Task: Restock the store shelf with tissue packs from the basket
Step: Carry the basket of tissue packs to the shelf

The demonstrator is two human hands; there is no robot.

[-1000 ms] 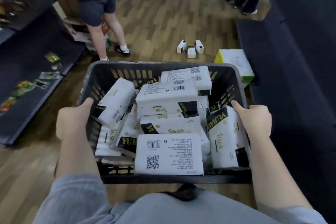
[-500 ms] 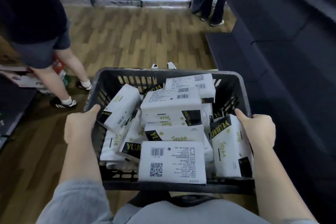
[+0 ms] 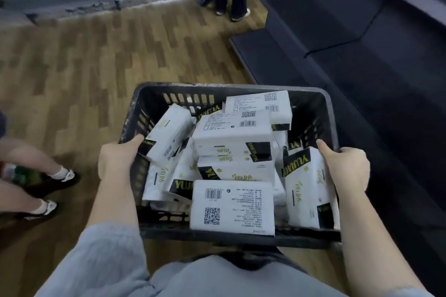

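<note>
Both hands are gripping the dark slatted plastic basket (image 3: 231, 88): left hand (image 3: 115, 159) and right hand (image 3: 345, 166) on opposite rims, white tissue packs (image 3: 233, 132) heaped between them. Judging this the carrying step; next, setting it down beside the dark empty shelf (image 3: 362, 38) off the right hand.

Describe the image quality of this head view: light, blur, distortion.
Head view: dim light overall; the dark shelf on the right loses nearly all detail, while the white packs in the basket read bright, their barcodes legible. Wide-angle lens bends the floor planks and shelf edges. Edges go soft, with the legs at left slightly blurred.
</note>
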